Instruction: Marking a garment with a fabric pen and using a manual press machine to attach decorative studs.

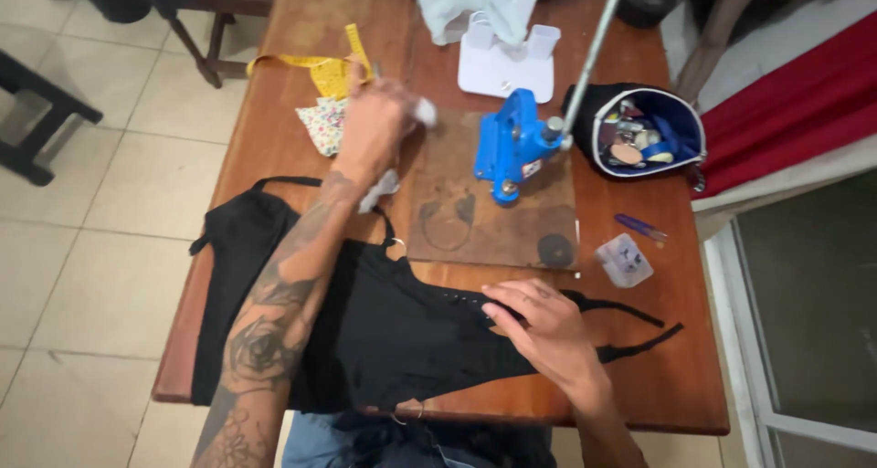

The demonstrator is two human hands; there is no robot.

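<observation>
Item: black fabric garment (pixel 384 331) with thin straps, spread across the brown wooden counter (pixel 658 386).

Your right hand (pixel 539 326) lay flat and open on the garment near its strap end, fingers pressing the cloth, gripping nothing. Your left hand (pixel 375 126) reached forward, blurred, closed around a small white scrap (pixel 426 112). Beside it: blue metal hand press (pixel 512 148) on a worn brown board (pixel 493 221), yellow measuring tape (pixel 320 66), open black pouch of small parts (pixel 639 135).
</observation>
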